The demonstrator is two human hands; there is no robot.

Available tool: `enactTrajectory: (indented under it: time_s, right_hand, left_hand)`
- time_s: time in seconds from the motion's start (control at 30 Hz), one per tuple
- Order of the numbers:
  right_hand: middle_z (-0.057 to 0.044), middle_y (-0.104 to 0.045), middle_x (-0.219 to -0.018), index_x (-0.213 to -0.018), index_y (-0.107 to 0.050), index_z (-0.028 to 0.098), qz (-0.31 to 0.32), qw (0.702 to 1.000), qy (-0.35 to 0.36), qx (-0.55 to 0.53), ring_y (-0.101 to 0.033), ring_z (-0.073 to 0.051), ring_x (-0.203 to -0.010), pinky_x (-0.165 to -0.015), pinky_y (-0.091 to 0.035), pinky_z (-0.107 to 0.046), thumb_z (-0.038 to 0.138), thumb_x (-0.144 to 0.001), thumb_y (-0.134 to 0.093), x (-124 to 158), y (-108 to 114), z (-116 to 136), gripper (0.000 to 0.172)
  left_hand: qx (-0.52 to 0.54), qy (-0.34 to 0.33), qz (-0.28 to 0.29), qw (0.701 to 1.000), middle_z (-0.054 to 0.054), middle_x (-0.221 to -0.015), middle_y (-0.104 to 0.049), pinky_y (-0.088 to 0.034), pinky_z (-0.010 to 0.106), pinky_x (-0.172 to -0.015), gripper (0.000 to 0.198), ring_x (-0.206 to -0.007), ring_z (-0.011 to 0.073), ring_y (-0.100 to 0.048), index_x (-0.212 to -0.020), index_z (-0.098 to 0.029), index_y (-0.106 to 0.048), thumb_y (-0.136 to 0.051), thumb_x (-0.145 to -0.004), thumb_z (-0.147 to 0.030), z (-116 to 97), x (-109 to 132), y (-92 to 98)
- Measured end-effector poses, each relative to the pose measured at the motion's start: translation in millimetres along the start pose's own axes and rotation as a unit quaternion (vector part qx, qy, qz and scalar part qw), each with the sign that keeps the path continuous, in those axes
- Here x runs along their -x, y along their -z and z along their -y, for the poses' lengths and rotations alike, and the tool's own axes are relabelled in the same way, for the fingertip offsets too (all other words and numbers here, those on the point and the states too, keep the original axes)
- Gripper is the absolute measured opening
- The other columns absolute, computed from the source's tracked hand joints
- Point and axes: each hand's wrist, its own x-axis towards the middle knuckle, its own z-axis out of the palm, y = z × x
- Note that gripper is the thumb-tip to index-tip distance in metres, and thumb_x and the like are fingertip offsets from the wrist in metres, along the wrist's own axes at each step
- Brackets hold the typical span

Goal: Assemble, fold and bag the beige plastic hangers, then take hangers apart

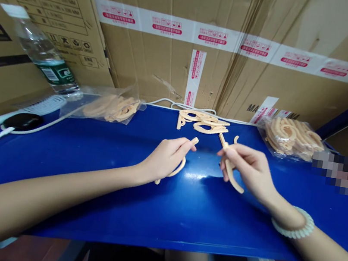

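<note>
L hand [168, 156]: fingers closed on beige curved pc [182, 166], tip poking up-right. R hand [249, 165]: fingers pinched on 2nd beige pc [234, 178], long axis slanting up-left. Pcs apart, gap btwn, over blue table [148, 218].

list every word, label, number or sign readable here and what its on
"MA" and "NA": cardboard at right, with white tape between.
Long packing tape: red print, too small to read.
Left carton: printed characters and symbols, too blurred.
Green label on the bottle: too small.
</note>
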Motion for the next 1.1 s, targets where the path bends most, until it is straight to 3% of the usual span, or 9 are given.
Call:
enactTrajectory:
  time_s: [0.1,0.17,0.33,0.57,0.73,0.83,0.9,1.03,1.1]
  right_hand:
    - [-0.007,-0.068,-0.082,-0.083,-0.073,0.02,-0.117,0.977,0.124,0.129,-0.067,-0.02,-0.079,-0.068,-0.055,-0.033,0.041,-0.094,-0.063,-15,33,-5,0.025]
    - [-0.008,-0.066,-0.089,-0.084,-0.077,0.022,-0.136,0.94,0.195,0.245,-0.065,-0.022,-0.085,-0.073,-0.054,-0.036,0.038,-0.092,-0.067,-24,56,-12,0.02]
    - [-0.009,-0.069,-0.097,-0.099,-0.08,0.025,-0.019,0.89,0.231,0.392,-0.067,-0.02,-0.081,-0.068,-0.055,-0.033,0.027,-0.095,-0.059,-36,83,-38,0.022]
    - [-0.011,-0.072,-0.1,-0.095,-0.079,0.018,0.106,0.864,0.193,0.452,-0.071,-0.021,-0.082,-0.075,-0.058,-0.033,0.011,-0.089,-0.052,-37,87,-61,0.028]
    - [-0.011,-0.073,-0.097,-0.094,-0.079,0.015,0.142,0.847,0.18,0.479,-0.071,-0.021,-0.083,-0.077,-0.058,-0.031,0.0,-0.081,-0.048,-36,94,-66,0.036]
    - [-0.011,-0.073,-0.095,-0.093,-0.078,0.015,0.135,0.841,0.185,0.49,-0.07,-0.023,-0.086,-0.078,-0.058,-0.034,-0.003,-0.077,-0.045,-36,91,-64,0.04]
    - [-0.013,-0.073,-0.098,-0.098,-0.076,0.015,0.09,0.844,0.208,0.486,-0.068,-0.025,-0.09,-0.079,-0.057,-0.038,-0.002,-0.08,-0.045,-34,83,-57,0.04]
    - [-0.014,-0.071,-0.106,-0.119,-0.069,0.017,-0.007,0.859,0.287,0.424,-0.063,-0.026,-0.098,-0.084,-0.055,-0.043,0.009,-0.092,-0.049,-22,47,-30,0.035]
    - [-0.015,-0.071,-0.112,-0.128,-0.064,0.017,0.022,0.847,0.331,0.416,-0.062,-0.028,-0.106,-0.09,-0.053,-0.047,0.016,-0.094,-0.054,-15,23,-16,0.035]
  left_hand:
    - [0.184,0.103,-0.002,0.977,-0.009,-0.051,-0.043,-0.027,0.02,-0.037,0.028,-0.033,0.0081,-0.038,-0.111,-0.016,-0.061,-0.05,-0.098,-0.039,4,-8,2.2]
    - [0.262,0.141,-0.021,0.954,-0.008,-0.052,-0.046,-0.032,0.019,-0.039,0.024,-0.035,0.0092,-0.043,-0.114,-0.015,-0.058,-0.053,-0.094,-0.029,5,-12,3.6]
    - [0.327,0.143,-0.092,0.93,0.0,-0.064,-0.062,-0.052,0.023,-0.059,0.019,-0.057,0.0129,-0.061,-0.104,-0.012,-0.064,-0.059,-0.086,-0.017,4,-11,6.2]
    - [0.332,0.126,-0.161,0.921,0.002,-0.066,-0.066,-0.049,0.022,-0.066,0.019,-0.066,0.0128,-0.062,-0.096,-0.011,-0.07,-0.064,-0.079,-0.017,11,-13,6.1]
    - [0.335,0.126,-0.174,0.917,0.003,-0.064,-0.067,-0.049,0.022,-0.065,0.017,-0.066,0.0136,-0.063,-0.093,-0.012,-0.069,-0.063,-0.077,-0.017,13,-13,5.1]
    - [0.333,0.126,-0.174,0.918,0.003,-0.066,-0.068,-0.05,0.023,-0.066,0.018,-0.068,0.0148,-0.065,-0.093,-0.012,-0.068,-0.064,-0.077,-0.019,12,-13,5.5]
    - [0.329,0.125,-0.165,0.922,0.004,-0.069,-0.07,-0.051,0.025,-0.068,0.019,-0.07,0.0157,-0.066,-0.095,-0.012,-0.067,-0.065,-0.077,-0.02,11,-13,5.8]
    - [0.321,0.116,-0.145,0.929,0.005,-0.074,-0.072,-0.054,0.028,-0.071,0.024,-0.076,0.0182,-0.07,-0.098,-0.013,-0.065,-0.068,-0.077,-0.024,11,-12,5.5]
    - [0.318,0.105,-0.139,0.932,0.004,-0.075,-0.072,-0.056,0.03,-0.071,0.029,-0.076,0.0192,-0.071,-0.101,-0.013,-0.063,-0.07,-0.075,-0.025,11,-12,5.3]
